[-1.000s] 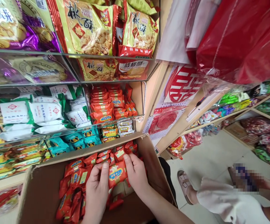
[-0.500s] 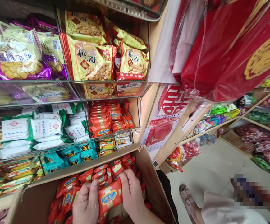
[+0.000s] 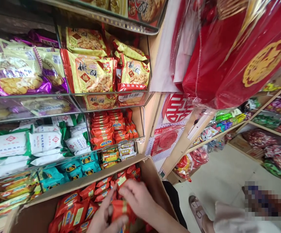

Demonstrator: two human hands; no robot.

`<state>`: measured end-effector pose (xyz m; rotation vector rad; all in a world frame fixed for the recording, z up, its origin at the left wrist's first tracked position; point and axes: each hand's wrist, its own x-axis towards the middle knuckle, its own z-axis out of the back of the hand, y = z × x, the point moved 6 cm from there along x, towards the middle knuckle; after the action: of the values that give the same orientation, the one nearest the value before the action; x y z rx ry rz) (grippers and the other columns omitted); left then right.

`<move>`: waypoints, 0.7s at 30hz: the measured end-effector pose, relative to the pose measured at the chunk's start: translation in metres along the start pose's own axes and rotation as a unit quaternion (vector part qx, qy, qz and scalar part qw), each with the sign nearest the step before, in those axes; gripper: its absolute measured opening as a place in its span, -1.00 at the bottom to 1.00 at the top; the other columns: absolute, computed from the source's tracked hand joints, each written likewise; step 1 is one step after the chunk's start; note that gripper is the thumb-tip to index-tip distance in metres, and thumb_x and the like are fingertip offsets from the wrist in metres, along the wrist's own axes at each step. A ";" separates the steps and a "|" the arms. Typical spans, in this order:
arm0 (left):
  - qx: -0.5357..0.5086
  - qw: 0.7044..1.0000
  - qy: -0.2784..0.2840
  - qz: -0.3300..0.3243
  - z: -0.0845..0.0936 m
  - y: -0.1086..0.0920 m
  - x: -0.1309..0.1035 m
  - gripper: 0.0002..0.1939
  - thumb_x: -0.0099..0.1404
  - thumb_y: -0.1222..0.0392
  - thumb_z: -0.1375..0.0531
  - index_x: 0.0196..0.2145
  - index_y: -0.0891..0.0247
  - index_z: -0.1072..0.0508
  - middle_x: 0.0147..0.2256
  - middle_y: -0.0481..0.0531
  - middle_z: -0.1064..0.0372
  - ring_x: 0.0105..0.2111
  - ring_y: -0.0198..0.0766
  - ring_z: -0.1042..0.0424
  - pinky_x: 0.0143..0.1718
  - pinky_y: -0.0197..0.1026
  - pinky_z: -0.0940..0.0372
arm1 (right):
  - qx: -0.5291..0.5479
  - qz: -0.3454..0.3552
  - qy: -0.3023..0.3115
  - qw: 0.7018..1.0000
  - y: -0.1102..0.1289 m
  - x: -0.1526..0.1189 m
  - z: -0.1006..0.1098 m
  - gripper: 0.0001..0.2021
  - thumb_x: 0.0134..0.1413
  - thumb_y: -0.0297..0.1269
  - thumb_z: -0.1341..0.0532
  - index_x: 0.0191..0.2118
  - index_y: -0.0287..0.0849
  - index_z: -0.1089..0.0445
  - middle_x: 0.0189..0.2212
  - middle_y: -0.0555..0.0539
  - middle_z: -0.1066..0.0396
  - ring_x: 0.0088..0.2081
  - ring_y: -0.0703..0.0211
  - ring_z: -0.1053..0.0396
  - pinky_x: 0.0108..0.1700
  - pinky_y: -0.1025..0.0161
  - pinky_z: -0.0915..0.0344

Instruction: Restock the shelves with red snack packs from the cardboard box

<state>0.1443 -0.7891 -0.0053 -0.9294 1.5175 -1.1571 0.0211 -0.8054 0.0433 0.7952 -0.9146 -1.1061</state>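
Observation:
Low in the cardboard box, my left hand is closed around a red snack packet, its thumb across the lower front. My right hand is right beside that packet, partly covering its right side. The right fingers are curled and pinched together, blurred by motion, and what they hold, if anything, is hidden. More red snack packets lie heaped in the box to the left of my hands and behind them.
Glass-fronted shelves behind the box hold yellow walnut-biscuit bags, white and green packets, teal packets and stacked red packets. Red bags hang at upper right. A person's sandalled foot is on the floor at right.
Both hands held the red packet flat between them earlier. Now the packet is tilted and mostly in my left hand, with my right fingers shifted up to its upper edge. The view has tipped slightly upward.

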 end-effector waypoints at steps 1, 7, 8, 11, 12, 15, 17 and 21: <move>-0.032 0.999 -0.044 0.002 0.003 -0.005 0.002 -0.37 -0.10 0.08 -0.33 -0.04 0.22 -0.30 -0.53 -0.13 -0.41 -0.48 -0.31 -0.38 -0.43 -0.32 -0.30 | 0.063 -0.034 -0.029 0.997 -0.003 -0.001 0.004 -0.77 0.13 -0.16 -0.01 -0.38 -0.17 -0.29 -0.53 0.02 -0.31 -0.47 0.30 -0.27 -0.42 0.39 -0.17; -0.306 0.926 -0.214 0.055 0.006 -0.021 0.007 -0.65 -0.26 0.22 -0.41 -0.46 0.23 -0.41 -0.58 -0.16 -0.43 -0.53 -0.38 -0.42 -0.49 -0.41 -0.32 | 0.326 -0.125 0.006 0.937 -0.011 -0.015 -0.008 -0.59 -0.25 -0.25 -0.33 -0.19 -0.14 -0.25 -0.31 -0.01 -0.33 -0.32 0.24 -0.32 -0.33 0.31 -0.25; -0.329 0.917 -0.212 0.073 0.003 -0.021 0.006 -0.65 -0.27 0.22 -0.41 -0.47 0.25 -0.41 -0.57 -0.13 -0.44 -0.53 -0.37 -0.43 -0.51 -0.41 -0.32 | 0.323 -0.136 0.003 0.937 -0.013 -0.017 -0.009 -0.64 -0.22 -0.26 -0.31 -0.21 -0.15 -0.27 -0.34 0.00 -0.34 -0.36 0.25 -0.32 -0.34 0.31 -0.24; -0.352 0.913 -0.190 0.083 -0.003 -0.021 0.006 -0.65 -0.23 0.20 -0.40 -0.41 0.29 -0.45 -0.51 -0.06 -0.48 -0.46 -0.29 -0.46 -0.45 -0.34 -0.36 | 0.297 -0.155 -0.020 0.942 -0.016 -0.018 -0.010 -0.72 -0.16 -0.27 -0.28 -0.25 -0.18 -0.30 -0.42 0.02 -0.34 -0.41 0.28 -0.30 -0.35 0.31 -0.24; -0.351 0.915 -0.185 0.078 -0.004 -0.020 0.005 -0.65 -0.20 0.19 -0.39 -0.39 0.28 -0.45 -0.50 -0.05 -0.49 -0.44 -0.28 -0.47 -0.42 -0.33 -0.37 | 0.297 -0.153 -0.024 0.942 -0.015 -0.019 -0.011 -0.69 -0.16 -0.28 -0.28 -0.22 -0.17 -0.28 -0.39 0.01 -0.35 -0.38 0.27 -0.31 -0.33 0.31 -0.25; -0.354 0.911 -0.198 0.075 -0.001 -0.012 0.005 -0.62 -0.22 0.19 -0.40 -0.38 0.25 -0.46 -0.46 -0.07 -0.49 -0.42 -0.29 -0.47 -0.40 -0.34 -0.36 | 0.303 -0.128 -0.037 0.944 -0.011 -0.020 -0.013 -0.66 -0.14 -0.34 -0.25 -0.17 -0.15 -0.23 -0.29 -0.03 -0.37 -0.28 0.23 -0.33 -0.23 0.28 -0.27; -0.356 0.911 -0.193 0.078 0.003 -0.006 0.006 -0.60 -0.20 0.09 -0.38 -0.35 0.21 -0.45 -0.40 -0.06 -0.50 -0.39 -0.27 -0.46 -0.44 -0.33 -0.35 | 0.266 -0.112 -0.049 0.956 -0.008 -0.020 -0.008 -0.70 -0.15 -0.39 -0.22 -0.21 -0.16 -0.21 -0.30 -0.03 -0.37 -0.29 0.22 -0.34 -0.24 0.28 -0.28; -0.320 0.927 -0.154 0.120 0.015 0.010 0.009 -0.51 -0.33 -0.03 -0.40 -0.39 0.21 -0.45 -0.45 -0.02 -0.51 -0.44 -0.23 -0.46 -0.54 -0.32 -0.32 | 0.096 -0.046 -0.142 0.984 0.007 -0.003 0.035 -0.72 -0.07 -0.36 -0.18 -0.18 -0.14 -0.17 -0.32 -0.04 -0.35 -0.38 0.25 -0.34 -0.37 0.34 -0.28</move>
<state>0.1571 -0.7988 -0.0183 -1.2398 1.7089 -0.3021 -0.0088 -0.8041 0.0632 0.8567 -1.2479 -1.2453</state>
